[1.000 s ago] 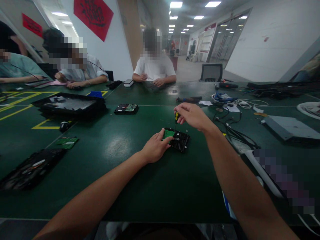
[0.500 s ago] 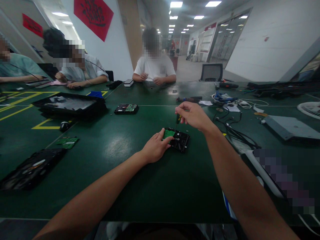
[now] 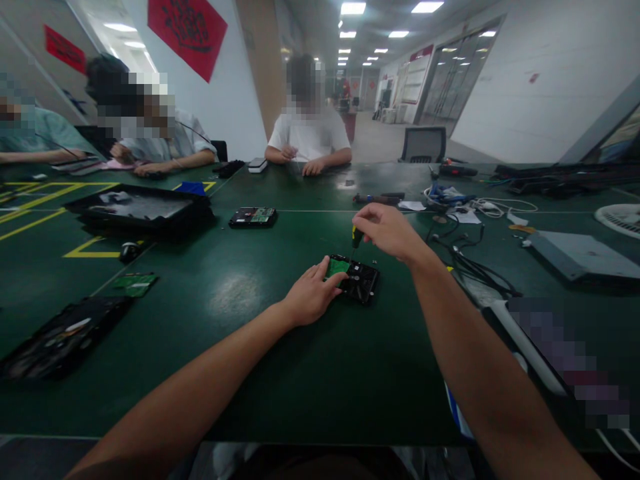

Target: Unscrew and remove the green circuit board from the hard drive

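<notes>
Resting on the green tabletop point(image 3: 270, 380), in an office with rows of ceiling lights point(image 3: 353, 8), one black hard drive point(image 3: 367, 281) with a green circuit board point(image 3: 339, 267) lies before me. My left hand point(image 3: 311, 297) lies on it unclenched, thumb and fingers spread; my right hand point(image 3: 383, 227) grips one yellow-and-black screwdriver point(image 3: 357, 238), shaft pointing down at the drive. Three people point(image 3: 310, 137) sit beyond; a second drive point(image 3: 253, 217) lies farther off.

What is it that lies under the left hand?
The left hand rests on the left part of a black device; some of its green circuit board is visible. Whatever is directly beneath the hand is covered and cannot be seen.
</notes>
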Demonstrator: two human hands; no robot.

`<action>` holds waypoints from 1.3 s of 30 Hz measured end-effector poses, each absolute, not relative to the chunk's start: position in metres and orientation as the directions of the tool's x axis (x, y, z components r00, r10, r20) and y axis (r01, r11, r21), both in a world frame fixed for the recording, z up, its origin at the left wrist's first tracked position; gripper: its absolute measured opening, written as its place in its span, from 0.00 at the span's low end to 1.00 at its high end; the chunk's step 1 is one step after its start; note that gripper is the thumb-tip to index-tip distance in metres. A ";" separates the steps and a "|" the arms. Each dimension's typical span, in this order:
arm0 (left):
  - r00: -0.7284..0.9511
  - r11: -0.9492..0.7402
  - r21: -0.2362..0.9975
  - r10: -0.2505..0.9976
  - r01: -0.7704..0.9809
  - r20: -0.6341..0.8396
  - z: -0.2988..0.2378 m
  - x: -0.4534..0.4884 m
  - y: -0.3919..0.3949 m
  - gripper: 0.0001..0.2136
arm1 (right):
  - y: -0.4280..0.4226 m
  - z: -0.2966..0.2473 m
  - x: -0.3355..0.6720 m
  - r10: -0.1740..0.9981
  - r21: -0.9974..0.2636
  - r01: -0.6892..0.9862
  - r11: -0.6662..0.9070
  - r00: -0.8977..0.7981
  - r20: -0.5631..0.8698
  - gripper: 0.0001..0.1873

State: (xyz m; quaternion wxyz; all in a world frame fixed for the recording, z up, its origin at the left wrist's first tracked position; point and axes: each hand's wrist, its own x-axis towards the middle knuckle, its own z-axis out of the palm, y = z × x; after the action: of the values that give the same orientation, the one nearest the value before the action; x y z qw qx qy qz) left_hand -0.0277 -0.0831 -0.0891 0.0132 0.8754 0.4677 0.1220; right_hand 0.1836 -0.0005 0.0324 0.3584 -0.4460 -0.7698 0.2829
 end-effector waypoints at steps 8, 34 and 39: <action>0.533 -0.563 0.143 0.822 0.814 0.201 -0.090 -0.028 -0.083 0.19 | -0.005 0.035 0.180 0.890 -0.828 0.388 0.403 -0.377 0.257 0.12; 0.532 -0.562 0.136 0.822 0.816 0.205 -0.090 -0.028 -0.083 0.19 | 0.000 0.031 0.181 0.894 -0.762 0.479 0.436 -0.330 0.303 0.10; 0.532 -0.563 0.140 0.821 0.815 0.205 -0.090 -0.028 -0.082 0.19 | -0.001 0.034 0.183 0.902 -0.710 0.555 0.432 -0.282 0.328 0.08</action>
State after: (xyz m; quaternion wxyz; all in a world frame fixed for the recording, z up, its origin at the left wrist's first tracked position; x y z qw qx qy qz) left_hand -0.0282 -0.0821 -0.0903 0.0136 0.8752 0.4673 0.1245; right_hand 0.1829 -0.0009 0.0336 0.3630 -0.4765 -0.7644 0.2383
